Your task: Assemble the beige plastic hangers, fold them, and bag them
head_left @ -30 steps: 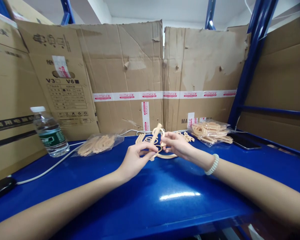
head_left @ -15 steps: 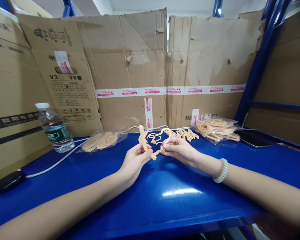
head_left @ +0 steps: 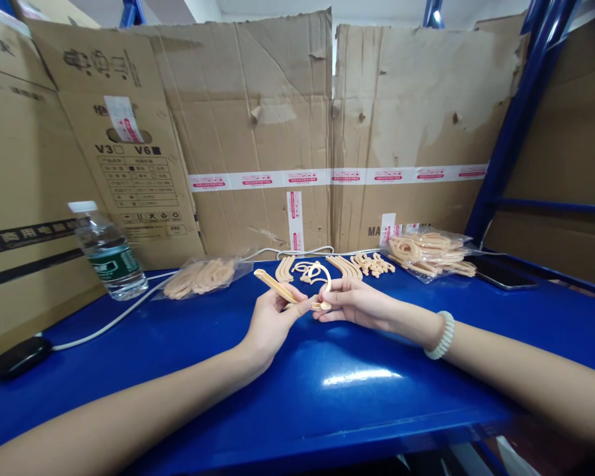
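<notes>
My left hand (head_left: pixel 272 318) pinches a straight peach-coloured plastic strip (head_left: pixel 276 286) that points up and to the left. My right hand (head_left: pixel 353 303) pinches a curved peach plastic piece (head_left: pixel 324 279) whose lower end meets the strip's end between my fingertips. Both hands hover just above the blue shelf surface (head_left: pixel 337 377). A white bead bracelet (head_left: pixel 441 336) circles my right wrist. Loose peach plastic parts (head_left: pixel 347 265) lie on the shelf right behind my hands.
Clear bags of peach parts lie at back left (head_left: pixel 201 276) and back right (head_left: pixel 429 252). A water bottle (head_left: pixel 106 252) stands at left, with a white cable (head_left: pixel 109 322) leading to a black device (head_left: pixel 16 357). A dark phone (head_left: pixel 500 274) lies at right. Cardboard walls (head_left: pixel 258 132) enclose the back.
The strip in my left hand has tipped from nearly upright to slanting low and leftward. Both hands sank a little toward the shelf, and the curved piece now sits lower.
</notes>
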`<state>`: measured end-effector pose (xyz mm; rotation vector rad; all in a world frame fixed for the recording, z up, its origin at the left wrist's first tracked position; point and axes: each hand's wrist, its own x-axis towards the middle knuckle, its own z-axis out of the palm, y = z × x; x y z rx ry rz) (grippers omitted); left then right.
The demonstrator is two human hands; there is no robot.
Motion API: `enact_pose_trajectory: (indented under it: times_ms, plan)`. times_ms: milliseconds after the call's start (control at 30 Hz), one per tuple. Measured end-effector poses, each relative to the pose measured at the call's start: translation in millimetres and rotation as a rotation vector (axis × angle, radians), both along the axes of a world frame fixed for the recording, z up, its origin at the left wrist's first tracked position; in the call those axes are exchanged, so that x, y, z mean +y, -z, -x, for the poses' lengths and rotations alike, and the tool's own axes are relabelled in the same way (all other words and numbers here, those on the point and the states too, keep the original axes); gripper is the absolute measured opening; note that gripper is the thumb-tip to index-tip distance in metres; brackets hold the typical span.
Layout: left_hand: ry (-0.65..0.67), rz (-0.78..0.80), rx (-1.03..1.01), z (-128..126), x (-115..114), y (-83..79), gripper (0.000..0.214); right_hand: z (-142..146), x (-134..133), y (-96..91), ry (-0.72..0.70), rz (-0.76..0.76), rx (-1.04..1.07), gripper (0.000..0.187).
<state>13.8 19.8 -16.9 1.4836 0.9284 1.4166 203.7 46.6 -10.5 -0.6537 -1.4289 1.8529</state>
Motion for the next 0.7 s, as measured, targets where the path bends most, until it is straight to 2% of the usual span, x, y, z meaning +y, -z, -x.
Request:
enact_pose_trajectory:
  times_ms: [167, 700]
  plan:
    - [0.048, -0.011, 0.021, -0.5, -3.8, 0.7, 0.021, 2.5, -2.8, -0.4, 0.035, -0.022, -0.016, 0.023]
    - [0.048, -0.054, 0.094, -1.7, -8.3, 0.5, 0.020, 3.6, -2.6, 2.3, 0.077, -0.063, -0.021, 0.025]
